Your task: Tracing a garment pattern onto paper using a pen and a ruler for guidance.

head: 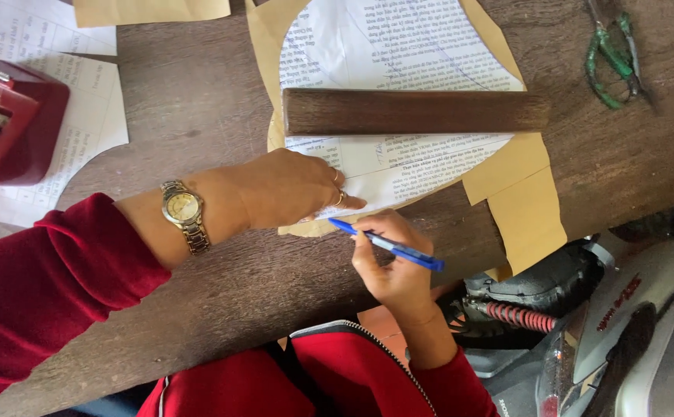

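Your left hand (287, 189) lay flat, pinning the printed template (395, 166) near the table (190, 108) front edge; right hand (391, 262) gripped blue pen (387, 245) w/ tip at its edge. Best kept pressure firm, pen upright.

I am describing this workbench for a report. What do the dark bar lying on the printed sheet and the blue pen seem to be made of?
The dark bar looks like wood with a smooth, dull finish: brown streaks of grain run along it. The blue pen, held in the right hand, looks like glossy plastic, with a uniform colour and a light sheen. The printed sheet under the bar appears to be ordinary paper.

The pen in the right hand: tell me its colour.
Blue; the pen shows in the head view, held by the right hand.
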